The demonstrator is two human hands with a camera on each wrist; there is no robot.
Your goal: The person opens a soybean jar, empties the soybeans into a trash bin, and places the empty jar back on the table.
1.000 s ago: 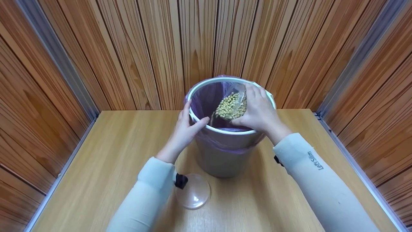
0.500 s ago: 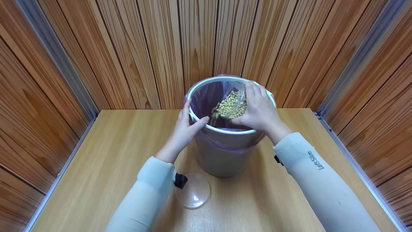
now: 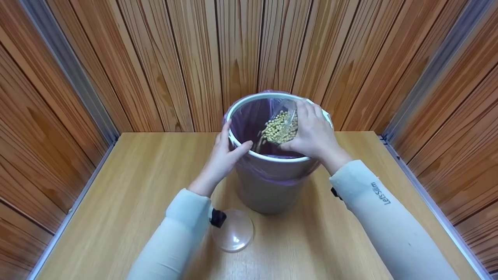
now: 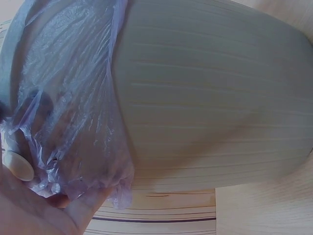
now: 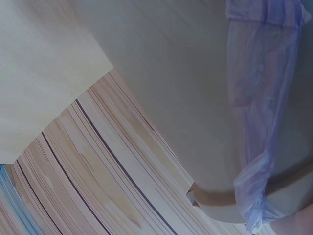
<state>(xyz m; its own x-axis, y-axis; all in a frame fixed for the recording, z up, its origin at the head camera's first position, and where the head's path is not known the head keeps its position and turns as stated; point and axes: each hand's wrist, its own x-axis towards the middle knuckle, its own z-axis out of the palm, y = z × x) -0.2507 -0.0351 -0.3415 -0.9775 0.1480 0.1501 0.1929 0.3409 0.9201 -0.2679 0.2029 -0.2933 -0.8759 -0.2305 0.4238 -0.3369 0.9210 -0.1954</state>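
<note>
A grey trash bin [image 3: 268, 196] with a white rim stands in the head view, lined with a thin purple bag [image 3: 246, 114]. My right hand [image 3: 316, 134] grips a clear container [image 3: 288, 105], tilted down to the left inside the mouth of the bin. Pale yellow-green dried beans [image 3: 277, 127] fill its lower part, and some blurred ones drop from its left edge. My left hand [image 3: 222, 157] holds the bin's left rim, thumb at the front edge. The left wrist view shows that thumb and fingers by the bag's folded edge [image 4: 73, 107]. The bin's bottom is hidden.
A round clear lid [image 3: 233, 231] lies on the wooden table [image 3: 155, 167] in front of the bin, beside the left forearm. Wood-plank walls [image 3: 237, 46] rise behind the table and on both sides.
Some beans have slid toward the container's left edge and are falling into the bin, so the pile is slightly smaller. Both hands and the bin stay in place.
</note>
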